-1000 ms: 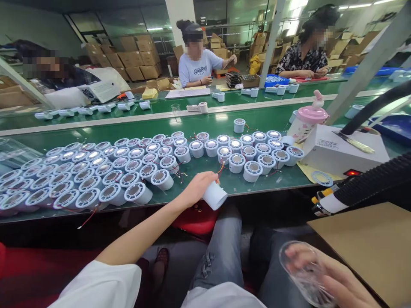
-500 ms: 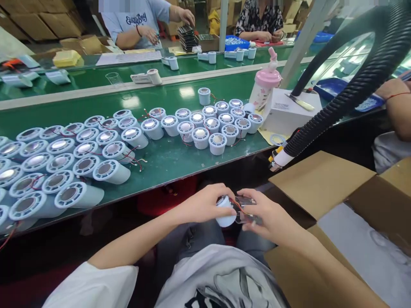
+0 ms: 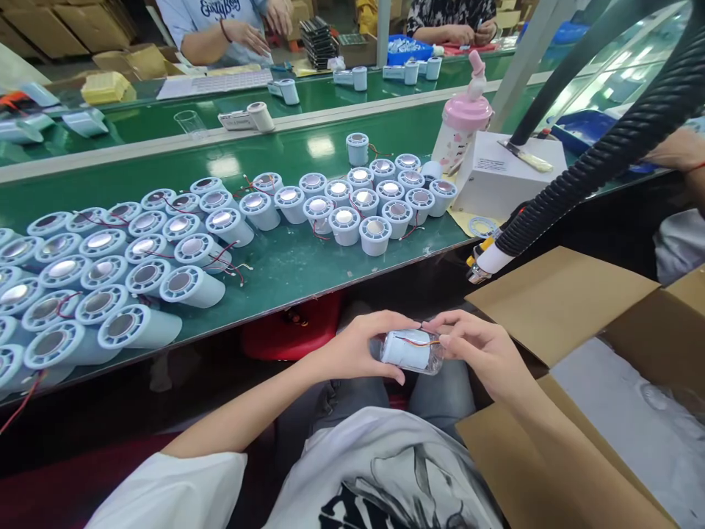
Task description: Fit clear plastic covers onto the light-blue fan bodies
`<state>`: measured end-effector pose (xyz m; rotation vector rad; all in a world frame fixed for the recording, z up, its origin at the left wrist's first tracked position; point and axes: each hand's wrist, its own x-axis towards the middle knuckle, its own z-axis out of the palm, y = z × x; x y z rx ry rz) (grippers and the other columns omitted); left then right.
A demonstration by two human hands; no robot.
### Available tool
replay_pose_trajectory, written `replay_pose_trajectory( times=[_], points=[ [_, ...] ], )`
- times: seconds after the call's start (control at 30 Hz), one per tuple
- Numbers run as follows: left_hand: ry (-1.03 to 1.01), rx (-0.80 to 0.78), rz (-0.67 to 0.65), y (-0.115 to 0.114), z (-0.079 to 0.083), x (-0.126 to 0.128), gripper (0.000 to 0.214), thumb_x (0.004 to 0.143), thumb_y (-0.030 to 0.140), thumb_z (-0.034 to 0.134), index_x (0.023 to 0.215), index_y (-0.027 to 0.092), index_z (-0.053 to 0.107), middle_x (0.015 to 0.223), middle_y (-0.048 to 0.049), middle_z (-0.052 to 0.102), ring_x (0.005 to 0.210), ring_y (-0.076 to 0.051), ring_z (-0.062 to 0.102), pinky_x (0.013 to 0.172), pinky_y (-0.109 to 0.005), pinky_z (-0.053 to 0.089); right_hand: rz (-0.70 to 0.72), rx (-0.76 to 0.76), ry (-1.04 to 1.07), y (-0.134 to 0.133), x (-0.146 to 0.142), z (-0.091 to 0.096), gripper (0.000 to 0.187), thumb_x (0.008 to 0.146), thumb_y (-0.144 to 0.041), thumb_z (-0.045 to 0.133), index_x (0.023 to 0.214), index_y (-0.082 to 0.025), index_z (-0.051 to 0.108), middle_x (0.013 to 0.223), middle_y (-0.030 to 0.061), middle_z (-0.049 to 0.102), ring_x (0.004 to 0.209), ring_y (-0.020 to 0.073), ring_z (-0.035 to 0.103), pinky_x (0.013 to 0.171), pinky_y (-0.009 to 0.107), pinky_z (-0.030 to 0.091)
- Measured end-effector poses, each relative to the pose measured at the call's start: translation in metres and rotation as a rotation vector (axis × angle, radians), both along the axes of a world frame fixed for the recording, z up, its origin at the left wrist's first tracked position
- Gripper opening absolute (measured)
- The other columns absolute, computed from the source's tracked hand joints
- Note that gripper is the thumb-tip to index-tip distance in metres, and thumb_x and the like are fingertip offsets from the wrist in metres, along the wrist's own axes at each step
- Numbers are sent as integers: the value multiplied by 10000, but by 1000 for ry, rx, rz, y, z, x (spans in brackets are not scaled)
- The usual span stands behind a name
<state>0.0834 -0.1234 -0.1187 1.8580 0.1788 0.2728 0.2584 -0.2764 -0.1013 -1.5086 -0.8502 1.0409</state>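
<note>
In front of the table's (image 3: 286, 272) near edge, over the lap, a clear cup (image 3: 435, 364) lies on its side with a blue canister (image 3: 405, 353) inside it. The left hand (image 3: 352, 345) curves around the cup's left end in a wide C, fingers over the top and thumb below, holding it. The right hand (image 3: 487, 349) has its fingers bent and nearly together at the cup's other end, beside the orange-red wires (image 3: 418, 342); whether they pinch the wires or only touch the cup, I cannot tell.

The table's near edge slants up to the right. Along it, right of the left-hand rows of blue canisters (image 3: 137, 327), is a bare green patch; another bare strip runs behind the rows up to the table's pale rail (image 3: 308, 121). At the table's right end, a black hose (image 3: 578, 176) hangs its nozzle over the edge, and a cardboard box (image 3: 562, 301) stands open in front.

Across the table, a co-worker's shirt (image 3: 190, 29) seems to read "Early Boy". The white machine (image 3: 512, 176) on the table bears print too small to read.
</note>
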Motion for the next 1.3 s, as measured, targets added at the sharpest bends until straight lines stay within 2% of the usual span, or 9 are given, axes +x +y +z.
replay_pose_trajectory(
  times=[0.13,0.2,0.3,0.37,0.43,0.6,0.8,1.0,1.3],
  points=[
    [143,-312,6,-6,6,3,724,671,293,824,1325,211,524,1237,-115,610,1060,-236,623,875,-342,531,4,29,183,-1,5,-3,239,826,-343,696,635,-199,697,1084,82,663,1053,260,630,747,316,578],
    [154,-461,36,-10,7,3,695,682,268,815,1306,192,519,1238,-117,602,1056,-221,621,905,-348,521,100,97,48,-4,6,-4,79,796,-308,741,827,-236,746,1198,81,649,1139,275,599,870,371,559],
    [155,-634,59,-14,8,2,660,706,284,797,1295,207,508,1255,-116,575,996,-202,629,818,-332,550,214,191,-330,-12,4,-6,356,755,-201,774,1092,-279,692,1307,72,605,1249,287,530,1036,441,460],
    [183,-672,38,-15,9,1,672,724,311,781,1322,234,484,1248,-114,570,915,-188,637,695,-297,561,225,208,-460,-17,3,-6,372,778,-176,747,1125,-271,653,1309,73,607,1247,283,535,1056,450,446],
    [195,-635,-1,-15,13,-1,695,728,302,779,1348,256,469,1270,-110,568,924,-190,637,696,-292,556,228,187,-427,-21,2,-6,345,805,-196,726,1129,-259,624,1308,80,603,1210,280,567,1021,443,487],
    [123,-431,-34,-13,22,-3,737,677,228,822,1347,248,518,1348,-106,561,1130,-241,600,959,-346,488,236,106,-214,-24,1,-2,358,813,-262,738,1141,-241,596,1225,84,622,1086,267,632,931,423,567],
    [93,-307,-44,-15,23,-7,754,677,280,827,1363,248,514,1339,-110,569,1175,-249,588,986,-344,482,241,59,-61,-24,-2,6,374,811,-250,748,1152,-288,600,1171,29,619,1068,216,628,941,368,561],
    [85,-223,-54,-15,28,-10,758,672,269,832,1360,256,515,1343,-101,563,1204,-246,566,1012,-346,469,260,32,96,-23,-2,9,366,834,-290,724,1166,-255,575,1205,82,611,1104,249,608,867,371,575],
    [74,-162,-62,-14,28,-11,750,681,294,824,1363,270,512,1359,-103,551,1257,-268,520,1041,-385,445,198,-50,279,-20,-6,6,375,816,-365,723,1117,-228,545,1036,69,667,910,207,648,743,311,557]
  ],
)
